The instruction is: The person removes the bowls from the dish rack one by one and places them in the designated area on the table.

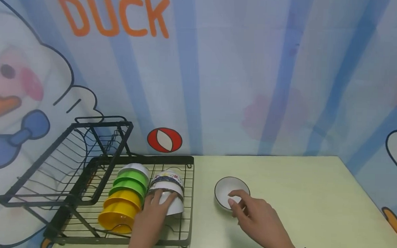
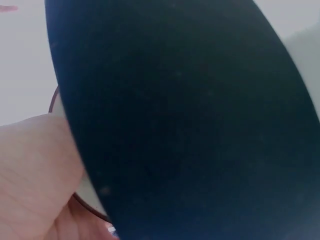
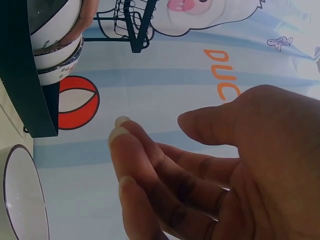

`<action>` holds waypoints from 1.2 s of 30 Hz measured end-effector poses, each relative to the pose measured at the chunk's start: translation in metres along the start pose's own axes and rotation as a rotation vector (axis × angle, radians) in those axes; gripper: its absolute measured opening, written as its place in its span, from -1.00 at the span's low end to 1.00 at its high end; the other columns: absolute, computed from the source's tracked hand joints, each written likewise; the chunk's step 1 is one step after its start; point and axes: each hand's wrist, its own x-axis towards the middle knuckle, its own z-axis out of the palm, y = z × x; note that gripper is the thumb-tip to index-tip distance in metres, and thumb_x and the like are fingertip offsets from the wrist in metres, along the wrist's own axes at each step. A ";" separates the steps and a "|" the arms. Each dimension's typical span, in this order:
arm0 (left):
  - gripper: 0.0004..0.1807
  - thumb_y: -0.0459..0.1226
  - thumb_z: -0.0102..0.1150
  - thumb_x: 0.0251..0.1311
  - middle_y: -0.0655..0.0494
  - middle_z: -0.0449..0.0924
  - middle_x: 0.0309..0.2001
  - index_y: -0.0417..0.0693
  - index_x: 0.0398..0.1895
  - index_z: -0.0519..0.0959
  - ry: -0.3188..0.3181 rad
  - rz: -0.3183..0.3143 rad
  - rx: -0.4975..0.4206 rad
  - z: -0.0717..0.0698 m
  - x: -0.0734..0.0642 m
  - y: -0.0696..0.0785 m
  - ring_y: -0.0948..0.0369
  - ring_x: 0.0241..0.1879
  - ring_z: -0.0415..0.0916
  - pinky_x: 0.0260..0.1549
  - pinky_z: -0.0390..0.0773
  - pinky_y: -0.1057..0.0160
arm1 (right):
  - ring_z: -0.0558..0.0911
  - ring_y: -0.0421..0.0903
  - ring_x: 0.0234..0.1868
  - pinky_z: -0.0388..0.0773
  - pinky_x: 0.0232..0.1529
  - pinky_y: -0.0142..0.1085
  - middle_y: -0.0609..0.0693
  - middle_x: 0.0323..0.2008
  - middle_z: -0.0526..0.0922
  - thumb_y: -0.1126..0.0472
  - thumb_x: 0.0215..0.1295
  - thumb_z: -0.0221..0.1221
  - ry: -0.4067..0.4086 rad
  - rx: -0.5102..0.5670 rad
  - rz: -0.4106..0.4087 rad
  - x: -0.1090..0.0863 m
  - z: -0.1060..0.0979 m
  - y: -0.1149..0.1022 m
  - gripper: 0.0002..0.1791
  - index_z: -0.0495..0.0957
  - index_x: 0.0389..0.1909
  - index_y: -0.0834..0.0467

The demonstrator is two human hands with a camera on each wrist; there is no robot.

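Note:
At the dish rack (image 1: 192, 196), my left hand (image 1: 151, 213) grips the front white bowl (image 1: 176, 207) of a row of bowls standing on edge. In the left wrist view the thumb (image 2: 35, 165) reaches to the brown-rimmed bowl, and a dark band hides most of it. My right hand (image 1: 259, 221) hovers over the near side of a white dark-rimmed bowl (image 1: 222, 190) on the table, thumb and fingers loosely curved and apart. Nothing is between them in the right wrist view, where the hand (image 3: 200, 175) is beside the bowl (image 3: 25, 195).
Left of the held bowl stand yellow bowls (image 1: 116, 214), green bowls (image 1: 134, 185) and a white one (image 1: 134, 167). A raised wire tier (image 1: 52, 166) rises at the rack's left. Behind the table (image 1: 291, 200) hangs a printed cloth (image 1: 226, 74).

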 end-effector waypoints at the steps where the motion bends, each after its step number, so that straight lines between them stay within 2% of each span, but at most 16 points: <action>1: -0.18 -0.59 0.27 0.04 -0.09 0.34 0.31 0.38 0.28 0.41 0.001 0.001 0.001 0.000 0.000 0.001 -0.20 0.21 0.39 -0.50 0.66 -0.19 | 0.51 -0.45 -0.58 0.42 -0.49 -0.45 -0.34 -0.53 0.58 -0.17 0.47 0.03 0.000 0.001 0.003 0.000 -0.001 0.001 -0.69 0.56 0.04 -0.15; 18: -0.24 -0.50 0.33 0.07 -0.05 0.39 0.26 0.44 0.25 0.41 0.025 0.009 0.112 -0.006 0.001 0.003 -0.12 0.16 0.44 -0.63 0.61 -0.08 | 0.53 -0.45 -0.55 0.46 -0.47 -0.45 -0.32 -0.52 0.59 -0.19 0.47 0.01 -0.016 0.035 -0.022 0.002 -0.003 0.002 -0.65 0.56 0.06 -0.12; 27: -0.18 -0.48 0.41 -0.01 -0.03 0.42 0.23 0.44 0.27 0.39 0.041 0.038 0.133 -0.015 -0.005 0.013 -0.12 0.11 0.48 -0.66 0.59 -0.10 | 0.53 -0.45 -0.54 0.47 -0.44 -0.46 -0.32 -0.53 0.58 -0.17 0.48 0.01 -0.030 0.040 -0.051 0.001 -0.002 0.003 -0.63 0.56 0.07 -0.07; 31: -0.19 -0.43 0.44 -0.02 -0.02 0.43 0.23 0.45 0.26 0.40 0.040 0.026 0.120 -0.020 -0.007 0.015 -0.11 0.11 0.48 -0.64 0.61 -0.10 | 0.53 -0.45 -0.54 0.47 -0.44 -0.46 -0.32 -0.52 0.58 -0.17 0.48 0.00 -0.031 0.042 -0.058 0.001 -0.001 0.003 -0.64 0.56 0.06 -0.08; 36: -0.18 -0.40 0.43 0.03 0.00 0.43 0.26 0.49 0.30 0.38 0.002 0.003 0.084 -0.028 -0.008 0.018 -0.09 0.13 0.48 -0.53 0.65 -0.14 | 0.52 -0.45 -0.53 0.46 -0.43 -0.46 -0.33 -0.52 0.57 -0.16 0.48 0.02 -0.028 0.036 -0.058 0.001 0.000 0.002 -0.66 0.57 0.05 -0.08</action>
